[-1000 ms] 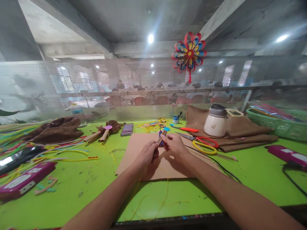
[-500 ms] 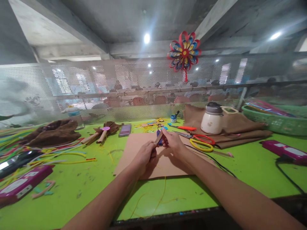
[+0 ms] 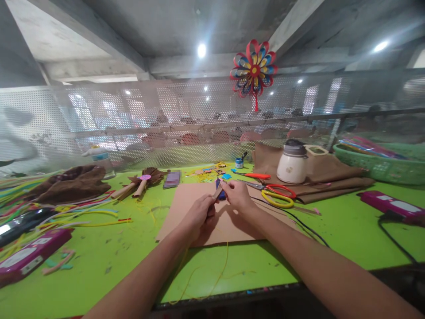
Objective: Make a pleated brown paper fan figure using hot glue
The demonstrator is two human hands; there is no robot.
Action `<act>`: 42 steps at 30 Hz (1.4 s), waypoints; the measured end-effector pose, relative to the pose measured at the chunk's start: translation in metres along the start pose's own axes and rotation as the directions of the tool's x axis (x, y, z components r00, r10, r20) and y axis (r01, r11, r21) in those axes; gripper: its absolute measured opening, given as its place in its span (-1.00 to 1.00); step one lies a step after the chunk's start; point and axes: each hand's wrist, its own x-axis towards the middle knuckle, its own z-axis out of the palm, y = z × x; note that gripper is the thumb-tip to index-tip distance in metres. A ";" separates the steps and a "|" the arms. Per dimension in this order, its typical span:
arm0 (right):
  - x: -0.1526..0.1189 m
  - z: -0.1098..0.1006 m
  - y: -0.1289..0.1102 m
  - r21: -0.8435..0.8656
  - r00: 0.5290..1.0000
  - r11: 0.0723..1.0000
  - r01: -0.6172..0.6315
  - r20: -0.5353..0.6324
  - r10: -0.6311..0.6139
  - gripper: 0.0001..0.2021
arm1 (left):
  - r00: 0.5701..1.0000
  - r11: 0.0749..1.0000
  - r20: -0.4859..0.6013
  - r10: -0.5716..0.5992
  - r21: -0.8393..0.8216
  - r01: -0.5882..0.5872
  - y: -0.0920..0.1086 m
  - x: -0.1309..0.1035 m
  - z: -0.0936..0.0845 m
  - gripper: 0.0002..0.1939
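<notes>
My left hand (image 3: 198, 213) is closed around a narrow flat brown strip (image 3: 217, 192), whose upper end sticks out past the thumb. A dark blue piece (image 3: 220, 195) sits against the strip, between my two hands. My right hand (image 3: 238, 195) meets the left there, its thumb and fingers pinched at the strip's upper end and the blue piece. Exactly how the two pieces join is hidden by the fingers. Both hands are above a light brown cardboard sheet (image 3: 175, 221). Just beyond them lies a small bright blue scrap (image 3: 226, 176).
Right of the sheet are red-and-yellow-handled scissors (image 3: 278, 199), a black cable (image 3: 300, 225), a white jar (image 3: 292, 166) on folded brown cloth (image 3: 335, 181), and a green basket (image 3: 375, 166). Leftward lie a paper bundle (image 3: 141, 188), coloured strips (image 3: 96, 215) and a purple power strip (image 3: 35, 253).
My right fingers have shifted slightly down and closed in on the strip's upper end, so the bright blue scrap shows apart from them. My left hand keeps its grip. The view has shifted slightly.
</notes>
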 end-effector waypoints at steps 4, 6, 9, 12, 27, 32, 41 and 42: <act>0.002 -0.004 -0.006 0.175 0.986 0.972 -0.157 0.092 0.143 -0.54 | 0.999 1.000 -0.030 -0.013 0.011 0.014 0.003 0.002 -0.001 -0.84; 0.004 -0.006 -0.007 0.205 0.976 0.956 -0.209 0.104 0.191 -0.51 | 0.998 1.000 -0.052 -0.023 0.012 0.023 0.004 0.002 -0.001 -0.83; 0.006 -0.007 -0.007 0.167 0.975 0.964 -0.205 0.124 0.186 -0.55 | 0.999 1.000 -0.045 -0.014 0.007 0.015 0.005 0.002 -0.002 -0.86; 0.005 -0.007 -0.006 0.131 0.984 0.982 -0.139 0.130 0.122 -0.65 | 1.000 1.000 0.007 -0.019 0.010 0.019 0.004 0.002 -0.003 -0.89; 0.002 -0.022 -0.023 -0.052 0.980 0.997 0.055 0.194 -0.044 -0.75 | 0.912 0.915 0.354 -0.209 -0.258 0.310 0.005 0.002 -0.008 -0.71; 0.000 -0.019 -0.028 -0.029 0.981 0.999 0.044 0.193 -0.037 -0.77 | 0.922 0.955 0.354 -0.156 -0.182 0.232 0.011 0.002 -0.011 -0.68; -0.001 -0.009 -0.022 -0.051 0.974 0.996 0.078 0.215 -0.066 -0.83 | 0.983 0.982 0.167 -0.082 -0.152 0.108 0.016 0.005 -0.009 -0.77; -0.001 -0.009 -0.021 -0.056 0.974 0.995 0.080 0.219 -0.066 -0.83 | 0.981 0.982 0.172 -0.092 -0.150 0.118 0.017 0.005 -0.008 -0.77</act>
